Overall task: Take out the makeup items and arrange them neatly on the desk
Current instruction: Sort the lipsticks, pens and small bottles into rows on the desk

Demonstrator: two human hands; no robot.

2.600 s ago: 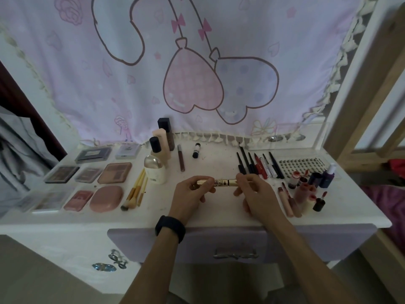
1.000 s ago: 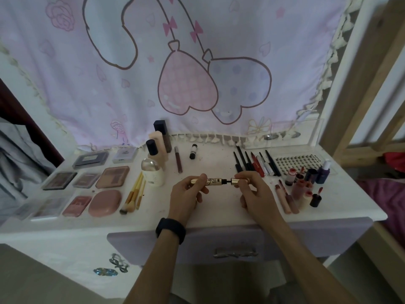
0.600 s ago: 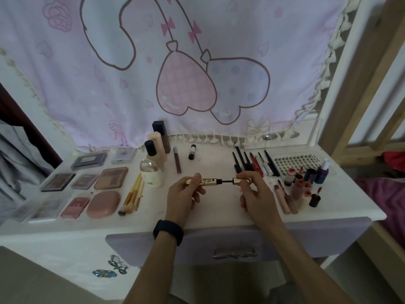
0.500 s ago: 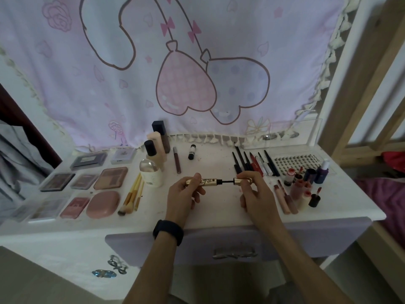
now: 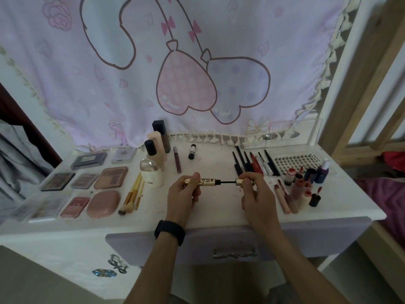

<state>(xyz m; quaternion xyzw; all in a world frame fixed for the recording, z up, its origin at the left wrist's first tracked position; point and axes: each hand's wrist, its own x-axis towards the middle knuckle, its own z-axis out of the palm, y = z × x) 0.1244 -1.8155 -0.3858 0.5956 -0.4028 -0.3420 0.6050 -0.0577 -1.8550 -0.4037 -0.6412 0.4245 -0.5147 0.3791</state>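
Over the middle of the white desk (image 5: 214, 218) my left hand (image 5: 183, 196) grips a gold mascara tube (image 5: 208, 182), held level. My right hand (image 5: 255, 194) pinches its gold cap (image 5: 241, 182), pulled a little way out so the dark wand (image 5: 228, 182) shows between cap and tube. Makeup lies in rows on the desk: palettes (image 5: 110, 177) and a pink compact (image 5: 103, 203) at left, brushes (image 5: 133, 191), bottles (image 5: 154, 163), pencils and liners (image 5: 252, 163), lip products (image 5: 295, 189) at right.
A lavender drawer (image 5: 236, 242) with a metal handle sits below the desk's front edge. A pink printed cloth (image 5: 186, 69) hangs behind the desk. A lash tray (image 5: 295, 162) lies at the back right. A wooden frame (image 5: 359, 84) stands to the right.
The mascara was closed 2.6 s ago; my right hand has since drawn the cap to the right, baring the wand. Both hands stay over the desk's middle.
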